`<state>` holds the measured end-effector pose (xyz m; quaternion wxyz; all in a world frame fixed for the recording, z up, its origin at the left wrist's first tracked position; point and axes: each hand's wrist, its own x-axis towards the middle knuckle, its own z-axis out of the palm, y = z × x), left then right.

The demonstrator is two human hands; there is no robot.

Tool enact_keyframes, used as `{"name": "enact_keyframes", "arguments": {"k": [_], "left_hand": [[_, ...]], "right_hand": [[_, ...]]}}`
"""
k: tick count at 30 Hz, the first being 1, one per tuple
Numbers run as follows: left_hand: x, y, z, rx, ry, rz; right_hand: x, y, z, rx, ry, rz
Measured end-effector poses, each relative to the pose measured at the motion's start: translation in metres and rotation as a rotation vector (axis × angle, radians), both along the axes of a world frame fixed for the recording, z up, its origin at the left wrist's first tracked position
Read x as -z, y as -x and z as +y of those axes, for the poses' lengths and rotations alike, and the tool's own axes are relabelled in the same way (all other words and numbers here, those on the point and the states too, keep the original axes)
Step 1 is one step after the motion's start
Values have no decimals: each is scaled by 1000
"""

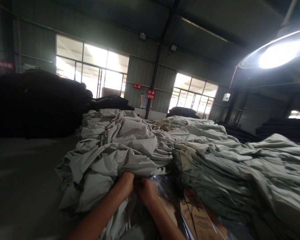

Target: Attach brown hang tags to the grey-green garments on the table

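Observation:
Both arms reach forward to the near edge of a big heap of crumpled pale grey fabric (130, 136). My left hand (127, 181) is closed in a fist against the cloth, and its fingertips are turned away from view. Close beside it on the right, my right hand (147, 190) is also closed, with the fingers curled under. A fold of the fabric seems to run between and below the hands, but what each one pinches is hidden. Clear plastic film (162, 185) lies just right of my right hand. Printed brown cardboard (198, 215) sits lower right.
More pale greenish fabric (227, 160) spreads over the right side. A dark covered pile (35, 103) stands at the left, beside grey floor (22, 180). A bright lamp (280, 55) hangs at upper right, with a small white switch (226, 97) on a red cord.

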<state>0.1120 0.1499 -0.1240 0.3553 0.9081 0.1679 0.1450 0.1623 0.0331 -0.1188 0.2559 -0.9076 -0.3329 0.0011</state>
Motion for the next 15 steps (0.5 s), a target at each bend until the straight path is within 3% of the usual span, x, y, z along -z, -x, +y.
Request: {"name": "enact_keyframes", "arguments": {"k": [5,11,15], "left_hand": [[-3,8,-5,-52,-194,93],[-17,13,-9,-56,-298,161],[-27,14,-9,-18,-350,107]], "right_hand": [[1,0,-1,-6,0,-7],[2,-1,-1,-2,-26,9],[-7,3,-6,9,-115,-24]]}}
